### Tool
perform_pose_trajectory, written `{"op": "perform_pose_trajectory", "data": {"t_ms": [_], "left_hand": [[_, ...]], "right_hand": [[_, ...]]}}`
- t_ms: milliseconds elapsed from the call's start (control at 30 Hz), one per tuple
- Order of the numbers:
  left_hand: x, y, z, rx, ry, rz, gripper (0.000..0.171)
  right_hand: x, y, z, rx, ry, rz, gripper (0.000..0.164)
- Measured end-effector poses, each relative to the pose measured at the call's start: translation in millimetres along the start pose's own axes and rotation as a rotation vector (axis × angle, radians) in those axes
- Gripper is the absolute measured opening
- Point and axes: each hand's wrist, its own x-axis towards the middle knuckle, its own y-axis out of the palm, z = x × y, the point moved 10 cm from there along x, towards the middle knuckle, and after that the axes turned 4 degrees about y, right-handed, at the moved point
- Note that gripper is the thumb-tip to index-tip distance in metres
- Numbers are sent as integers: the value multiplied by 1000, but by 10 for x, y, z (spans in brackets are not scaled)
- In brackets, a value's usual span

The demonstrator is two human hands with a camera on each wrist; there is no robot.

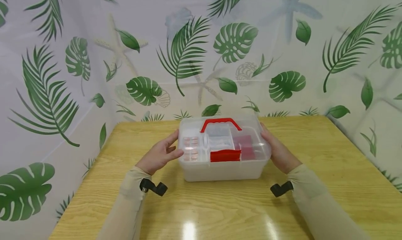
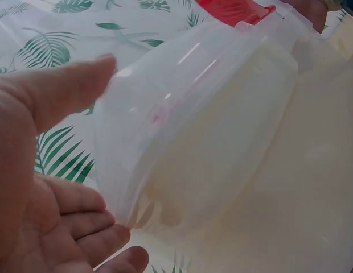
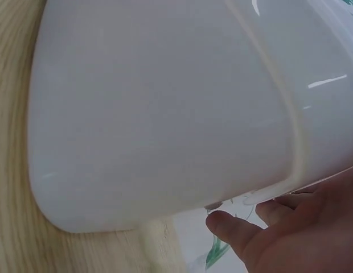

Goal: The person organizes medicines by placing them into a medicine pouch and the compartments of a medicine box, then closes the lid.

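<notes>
A translucent plastic storage box with a clear lid stands on the wooden table, its lid down. A red carrying handle lies across the top, and a red latch is at the front. My left hand is at the box's left end, thumb toward the front and fingers extended along the side. At the opposite end, my right hand lies along the side, its fingers reaching toward the back corner. Through the lid show blister packs on the left and a dark pink item on the right.
The wooden table extends around the box and reaches the wall behind. A white sheet printed with green leaves and starfish covers the back and both sides. Black camera mounts sit on both wrists over beige sleeves.
</notes>
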Motion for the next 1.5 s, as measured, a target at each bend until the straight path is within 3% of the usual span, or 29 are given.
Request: {"op": "perform_pose_trajectory", "data": {"t_ms": [267, 367, 467, 600, 667, 767, 833, 900, 1033, 1233, 1333, 1500], "left_hand": [[-18, 17, 18, 29, -119, -142, 86], [-14, 19, 1, 49, -112, -170, 85], [-7, 33, -36, 112, -93, -185, 80], [-49, 60, -182, 372, -80, -215, 82], [-64, 118, -326, 528, -37, -213, 84], [-26, 289, -555, 701, 94, -169, 77], [8, 419, -648, 767, 167, -126, 71], [37, 499, -674, 811, 199, -108, 67], [43, 512, -653, 833, 219, -158, 66], [8, 501, -622, 799, 299, -236, 65], [-5, 508, -621, 803, 324, -254, 64], [-6, 503, -634, 822, 331, -273, 63]], "right_hand": [[7, -72, 28, -143, 12, -51, 65], [8, -113, 69, -222, 9, -84, 67], [-5, -142, 188, -341, -56, -130, 66], [-82, -85, 474, -625, -210, -212, 55], [-148, 35, 642, -756, -307, -238, 47], [-276, 325, 871, -869, -482, -230, 37], [-363, 541, 968, -896, -591, -199, 34], [-439, 743, 1029, -910, -686, -165, 35], [-521, 998, 1057, -940, -790, -142, 36], [-569, 1071, 1058, -940, -851, -159, 24], [-598, 1113, 1056, -904, -865, -90, 14], [-682, 1213, 1012, -924, -898, 17, 15]]}}
